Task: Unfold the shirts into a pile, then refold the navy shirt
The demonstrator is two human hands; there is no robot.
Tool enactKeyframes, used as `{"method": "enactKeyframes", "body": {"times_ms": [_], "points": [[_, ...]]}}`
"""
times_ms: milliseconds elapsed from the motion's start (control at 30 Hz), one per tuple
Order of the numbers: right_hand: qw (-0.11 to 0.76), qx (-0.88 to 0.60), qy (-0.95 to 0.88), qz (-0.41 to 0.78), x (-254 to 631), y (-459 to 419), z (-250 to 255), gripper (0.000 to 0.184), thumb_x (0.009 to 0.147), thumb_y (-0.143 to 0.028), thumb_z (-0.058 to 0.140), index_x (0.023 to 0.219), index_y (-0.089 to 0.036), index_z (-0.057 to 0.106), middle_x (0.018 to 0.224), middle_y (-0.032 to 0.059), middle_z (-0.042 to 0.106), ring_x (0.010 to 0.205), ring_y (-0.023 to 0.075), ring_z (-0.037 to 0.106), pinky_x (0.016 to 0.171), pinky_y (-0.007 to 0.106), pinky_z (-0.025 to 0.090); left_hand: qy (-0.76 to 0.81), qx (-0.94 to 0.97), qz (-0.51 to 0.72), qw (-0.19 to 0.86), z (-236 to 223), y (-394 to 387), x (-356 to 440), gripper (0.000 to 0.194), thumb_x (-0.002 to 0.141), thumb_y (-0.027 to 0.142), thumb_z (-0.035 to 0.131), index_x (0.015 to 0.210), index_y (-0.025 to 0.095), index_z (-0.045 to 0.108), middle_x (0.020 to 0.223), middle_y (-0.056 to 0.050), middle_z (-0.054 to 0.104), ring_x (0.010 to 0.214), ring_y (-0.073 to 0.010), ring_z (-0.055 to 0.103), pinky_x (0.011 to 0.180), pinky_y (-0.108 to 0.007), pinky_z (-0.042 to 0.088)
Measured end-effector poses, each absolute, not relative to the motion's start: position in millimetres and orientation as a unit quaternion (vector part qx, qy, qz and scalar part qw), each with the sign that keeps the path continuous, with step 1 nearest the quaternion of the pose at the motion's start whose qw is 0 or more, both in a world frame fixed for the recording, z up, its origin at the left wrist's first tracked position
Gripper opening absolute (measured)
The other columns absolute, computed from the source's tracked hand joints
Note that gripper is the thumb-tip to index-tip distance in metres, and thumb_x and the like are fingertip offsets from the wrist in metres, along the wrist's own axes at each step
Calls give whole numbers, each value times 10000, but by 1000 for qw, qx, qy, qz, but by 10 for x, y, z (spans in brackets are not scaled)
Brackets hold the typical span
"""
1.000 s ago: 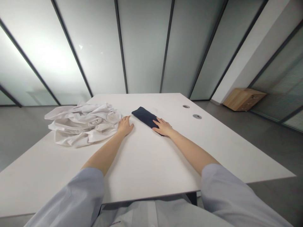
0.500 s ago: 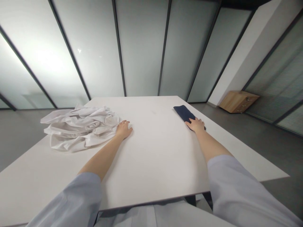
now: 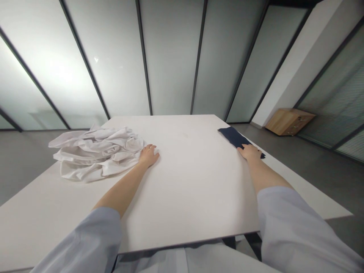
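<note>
Rests open left hand [image 3: 148,155] against rumpled white cloth [image 3: 98,151] at nine o'clock and open right hand [image 3: 250,152] on navy cloth [image 3: 233,137] at two.

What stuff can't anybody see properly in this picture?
All in the head view:
- Part of the navy cloth: hidden under the right hand.
- Left palm: hidden by the back of the left hand.
- White table's left end: cut off by the picture's edge.
- Small marks on the wooden cabinet: too small and blurred.
</note>
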State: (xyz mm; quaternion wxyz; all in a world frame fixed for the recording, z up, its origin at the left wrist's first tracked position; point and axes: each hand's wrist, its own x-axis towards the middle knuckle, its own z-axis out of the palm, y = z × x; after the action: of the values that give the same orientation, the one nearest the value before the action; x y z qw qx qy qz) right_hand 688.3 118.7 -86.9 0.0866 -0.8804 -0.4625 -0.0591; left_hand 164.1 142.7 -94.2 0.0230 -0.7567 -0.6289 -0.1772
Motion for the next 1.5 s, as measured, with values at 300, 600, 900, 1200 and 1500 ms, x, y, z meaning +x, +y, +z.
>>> {"method": "enactKeyframes", "body": {"times_ms": [300, 600, 900, 1200, 1500], "points": [[138, -894, -421, -73, 6762, 1212, -898, 420, 909, -384, 481, 1225, -150, 630, 1237, 203, 557, 1180, 343, 476, 1005, 509, 316, -622, -763, -173, 23, -918, 1396, 1646, 479, 838, 325, 507, 1280, 145, 555, 1331, -129, 547, 1235, -271, 501, 1051, -372, 386], [170, -849, -476, -155, 6262, 1320, -785, 436, 877, -284, 468, 1253, -94, 579, 1253, 214, 547, 1173, 347, 458, 983, 487, 314, -610, -778, -149, 17, -905, 1389, 1681, 422, 858, 300, 461, 1228, 156, 604, 1269, -120, 609, 1167, -254, 560, 1009, -359, 418], [88, -678, -729, -37, 4870, 1348, -904, 395, 926, -362, 429, 1254, -224, 602, 1325, 100, 567, 1175, 275, 520, 961, 376, 410, -591, -794, -142, 8, -887, 1380, 1674, 402, 861, 294, 452, 1187, 156, 643, 1243, -125, 630, 1143, -252, 576, 1003, -350, 419], [110, -647, -754, 0, 4905, 1236, -949, 386, 944, -366, 447, 1267, -218, 598, 1386, 89, 534, 1284, 252, 470, 1030, 359, 385, -591, -796, -132, 8, -859, 1340, 1696, 395, 875, 300, 447, 1187, 151, 639, 1234, -123, 631, 1131, -246, 583, 984, -335, 432], [110, -653, -750, 3, 4878, 1232, -939, 380, 945, -364, 443, 1256, -214, 602, 1395, 93, 526, 1281, 253, 476, 1017, 364, 398, -593, -794, -133, 2, -854, 1339, 1689, 389, 881, 316, 449, 1186, 160, 633, 1246, -122, 624, 1142, -250, 576, 978, -341, 432]]}}
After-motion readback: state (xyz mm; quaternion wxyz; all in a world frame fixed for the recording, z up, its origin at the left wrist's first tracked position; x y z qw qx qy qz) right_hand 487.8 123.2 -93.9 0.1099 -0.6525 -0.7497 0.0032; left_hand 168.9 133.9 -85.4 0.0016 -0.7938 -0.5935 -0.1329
